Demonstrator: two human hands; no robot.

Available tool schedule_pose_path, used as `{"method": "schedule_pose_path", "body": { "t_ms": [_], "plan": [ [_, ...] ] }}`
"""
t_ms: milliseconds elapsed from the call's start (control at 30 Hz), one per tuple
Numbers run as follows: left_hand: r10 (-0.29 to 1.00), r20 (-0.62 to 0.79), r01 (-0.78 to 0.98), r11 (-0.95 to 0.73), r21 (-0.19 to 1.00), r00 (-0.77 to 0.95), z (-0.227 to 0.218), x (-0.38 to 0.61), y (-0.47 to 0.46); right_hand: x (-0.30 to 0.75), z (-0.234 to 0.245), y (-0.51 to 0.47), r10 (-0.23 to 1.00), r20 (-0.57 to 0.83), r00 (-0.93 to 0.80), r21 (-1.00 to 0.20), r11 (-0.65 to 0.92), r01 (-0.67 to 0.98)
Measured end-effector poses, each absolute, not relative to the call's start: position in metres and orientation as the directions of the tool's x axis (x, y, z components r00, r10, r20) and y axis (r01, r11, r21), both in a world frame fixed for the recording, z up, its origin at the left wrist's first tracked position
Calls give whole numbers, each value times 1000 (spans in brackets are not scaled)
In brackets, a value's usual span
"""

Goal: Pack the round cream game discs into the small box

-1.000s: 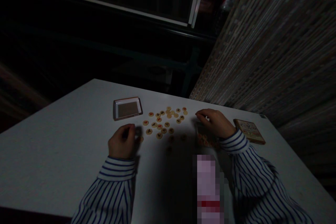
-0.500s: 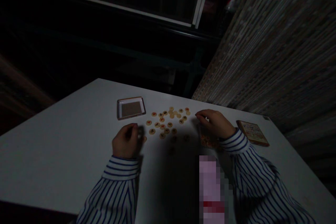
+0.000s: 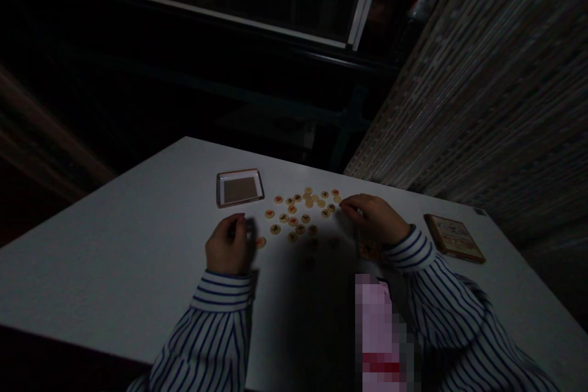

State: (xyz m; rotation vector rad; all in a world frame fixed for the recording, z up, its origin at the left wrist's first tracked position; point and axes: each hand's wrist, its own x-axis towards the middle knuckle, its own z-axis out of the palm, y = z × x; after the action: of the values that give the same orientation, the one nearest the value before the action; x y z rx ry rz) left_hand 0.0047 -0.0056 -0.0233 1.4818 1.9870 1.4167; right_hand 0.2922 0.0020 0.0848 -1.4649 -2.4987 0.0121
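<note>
Round wooden Chinese chess pieces [image 3: 293,220] lie loosely spread in the middle of the white table, some showing red or black characters and some blank. My left hand [image 3: 227,245] is curled closed at their left side, close to a red-marked piece [image 3: 260,242]; nothing shows in its fingers. At the right edge of the spread, my right hand [image 3: 376,217] has its fingers pressed together, tips beside a pale piece [image 3: 337,199]. Whether it pinches anything is hidden. Below my right hand, a container with pieces [image 3: 369,249] is partly covered and in shadow.
A shallow open box part [image 3: 241,188] with a grey-brown bottom stands at the back left. To the right lies a flat printed box [image 3: 454,237]. Beyond the white table [image 3: 114,245] hangs a strand curtain [image 3: 441,86]. A blurred pink patch [image 3: 376,331] fills the lower front.
The view has shifted, so the table and things appear farther right. Relative to them, my right hand has moved slightly left toward the pieces. My left hand stays curled beside them.
</note>
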Motion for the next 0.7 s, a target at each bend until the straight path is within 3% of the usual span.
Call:
{"method": "schedule_pose_path", "body": {
  "t_ms": [233,400,700],
  "plan": [
    [884,262,632,49,774,-388,-16,5,-9,257,77,5,832,51,-552,-59,554,830],
    [933,237,657,-1,754,-271,-20,1,-10,230,64,10,768,-20,-640,-20,640,768],
    [966,250,622,-161,767,-58,-31,-5,-19,189,36,16,666,21,-746,-24,746,666]
  ]
}}
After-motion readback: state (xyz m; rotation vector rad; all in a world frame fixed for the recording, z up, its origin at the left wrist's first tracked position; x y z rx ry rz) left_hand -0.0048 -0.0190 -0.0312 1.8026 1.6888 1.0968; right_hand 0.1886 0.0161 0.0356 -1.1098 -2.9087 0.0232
